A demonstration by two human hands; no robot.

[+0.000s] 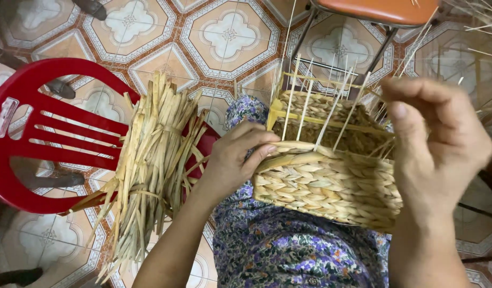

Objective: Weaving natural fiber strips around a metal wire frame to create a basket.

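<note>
A half-woven straw basket [326, 184] rests on my lap, its braided wall facing me and thin upright stakes [310, 96] sticking out of its top. My left hand [238, 157] grips the basket's left rim, thumb on the top edge. My right hand [435, 144] is raised at the basket's right side, fingers curled and pinching a thin straw strand near the rim.
A bundle of dried straw strips [150, 165] lies across a red plastic chair [40, 133] to my left. An orange-seated metal stool [374, 16] stands beyond the basket on the patterned tile floor [224, 37]. Loose stalks fan out at the upper right.
</note>
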